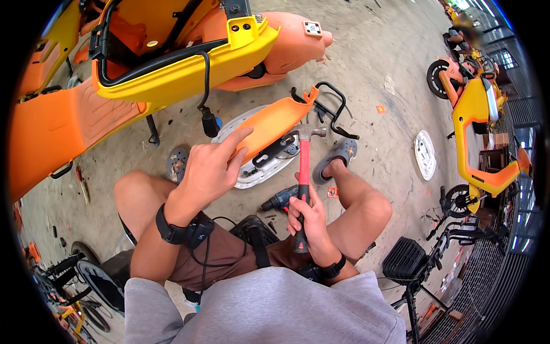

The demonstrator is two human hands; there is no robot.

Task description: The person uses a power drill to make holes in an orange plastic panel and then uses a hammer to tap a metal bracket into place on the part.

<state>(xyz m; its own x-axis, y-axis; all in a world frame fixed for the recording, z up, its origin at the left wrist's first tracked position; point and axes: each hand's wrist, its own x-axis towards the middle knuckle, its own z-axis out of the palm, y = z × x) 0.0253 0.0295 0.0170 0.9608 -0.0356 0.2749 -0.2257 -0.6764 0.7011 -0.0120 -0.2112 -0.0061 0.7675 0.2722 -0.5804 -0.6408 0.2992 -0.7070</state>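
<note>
**Hammer raised beside an orange scooter panel**

The right hand (309, 215) is closed round the red handle of a claw hammer (303, 172), whose steel head stands just above it, touching the orange panel (272, 123). The left hand (215, 166) presses flat on that panel's lower edge, fingers spread. Under the panel lies a white cover plate (252, 172). A cordless drill (281, 199) lies just left of the right hand. Bare concrete opens to its right; a yellow-and-orange scooter body (172, 63) crowds in above the left hand.

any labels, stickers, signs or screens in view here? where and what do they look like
Sticker: on the orange scooter body panel, top centre; small white rounded square with dark print.
Tag: lying on the concrete floor right of the black metal rack; small orange square.
No screens or signs to be made out.
</note>
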